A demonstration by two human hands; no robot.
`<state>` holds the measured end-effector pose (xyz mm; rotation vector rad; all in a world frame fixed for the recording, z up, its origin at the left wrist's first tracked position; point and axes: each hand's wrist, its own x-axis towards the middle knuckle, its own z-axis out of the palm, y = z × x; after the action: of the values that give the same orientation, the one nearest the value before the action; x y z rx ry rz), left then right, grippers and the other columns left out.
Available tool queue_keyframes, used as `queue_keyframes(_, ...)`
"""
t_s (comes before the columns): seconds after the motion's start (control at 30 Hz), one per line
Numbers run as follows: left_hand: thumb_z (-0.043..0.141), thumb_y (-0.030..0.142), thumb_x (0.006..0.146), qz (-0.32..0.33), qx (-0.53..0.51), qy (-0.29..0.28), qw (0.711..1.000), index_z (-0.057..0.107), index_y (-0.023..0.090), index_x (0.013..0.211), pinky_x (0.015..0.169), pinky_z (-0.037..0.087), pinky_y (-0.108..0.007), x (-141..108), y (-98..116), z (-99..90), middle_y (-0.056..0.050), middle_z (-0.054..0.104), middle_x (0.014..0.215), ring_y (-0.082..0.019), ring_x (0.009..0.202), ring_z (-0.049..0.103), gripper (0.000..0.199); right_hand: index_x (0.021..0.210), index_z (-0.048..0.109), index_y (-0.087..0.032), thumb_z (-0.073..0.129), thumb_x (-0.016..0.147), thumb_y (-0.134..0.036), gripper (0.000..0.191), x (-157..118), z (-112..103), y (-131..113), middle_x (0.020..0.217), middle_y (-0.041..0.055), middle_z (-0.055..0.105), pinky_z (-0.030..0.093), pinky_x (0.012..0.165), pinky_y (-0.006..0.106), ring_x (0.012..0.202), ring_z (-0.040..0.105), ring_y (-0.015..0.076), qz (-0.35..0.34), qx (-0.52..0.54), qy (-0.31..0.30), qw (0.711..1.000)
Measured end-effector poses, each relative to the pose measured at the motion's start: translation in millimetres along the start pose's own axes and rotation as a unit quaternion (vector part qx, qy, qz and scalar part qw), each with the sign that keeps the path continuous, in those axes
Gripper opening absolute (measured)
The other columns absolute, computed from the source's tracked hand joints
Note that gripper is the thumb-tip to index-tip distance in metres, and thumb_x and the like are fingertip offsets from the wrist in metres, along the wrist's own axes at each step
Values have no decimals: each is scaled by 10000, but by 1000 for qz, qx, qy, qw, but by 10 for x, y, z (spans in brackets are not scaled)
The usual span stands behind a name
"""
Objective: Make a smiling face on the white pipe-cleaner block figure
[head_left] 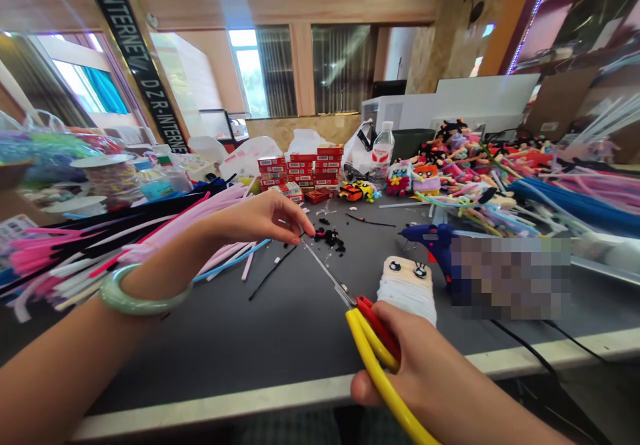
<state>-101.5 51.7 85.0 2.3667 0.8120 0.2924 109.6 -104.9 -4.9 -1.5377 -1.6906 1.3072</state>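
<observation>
Head view: right hand [423, 358] gripped scissors [358, 330]; left hand [260, 219] pinched, on what I couldn't tell. Black bits [331, 237] looked cut, a stick [273, 272] maybe not.

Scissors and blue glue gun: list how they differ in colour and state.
The scissors have yellow handles; the glue gun's visible body is mostly dark blue. The right hand holds the scissors; the glue gun is in neither hand. Both show some red.

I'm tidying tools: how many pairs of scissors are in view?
1: the yellow-and-red scissors in the right hand, pointing toward the left hand; others may be hidden.
</observation>
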Motion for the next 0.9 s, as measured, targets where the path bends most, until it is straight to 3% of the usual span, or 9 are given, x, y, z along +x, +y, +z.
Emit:
queue_keyframes(0.4, 696, 180, 714, 25, -21, 10, 999, 724, 133, 875, 602, 502, -209, -40, 149, 72, -39, 704, 798, -117, 669, 621, 170, 725, 460, -222, 768, 578, -370, 372, 1, -2, -39, 646, -75, 356, 265, 507, 261, 594, 307, 107, -9, 19, 21, 1000)
queue_keyframes(0.6, 710, 171, 690, 20, -35, 26, 999, 732, 128, 864, 597, 494, -215, -36, 169, 84, -36, 701, 782, -116, 655, 610, 181, 666, 394, -234, 711, 573, -331, 344, 2, -21, -72, 608, -82, 352, 234, 498, 262, 565, 304, 97, -8, 78, -11, 997)
queue_keyframes(0.77, 731, 158, 661, 21, -73, 36, 996, 737, 138, 830, 561, 474, -190, -32, 169, 92, -5, 681, 702, -92, 604, 581, 171, 672, 394, -231, 646, 613, -442, 335, 4, -83, -99, 603, -72, 349, 239, 504, 263, 564, 278, 101, -46, 60, -30, 997)
queue_keyframes(0.9, 729, 133, 649, 21, -105, 49, 993, 739, 141, 820, 537, 449, -177, -31, 161, 93, 12, 674, 662, -80, 580, 574, 172, 701, 394, -231, 615, 585, -600, 446, -8, -116, -101, 609, -66, 354, 253, 497, 263, 557, 276, 100, -29, 40, -45, 998)
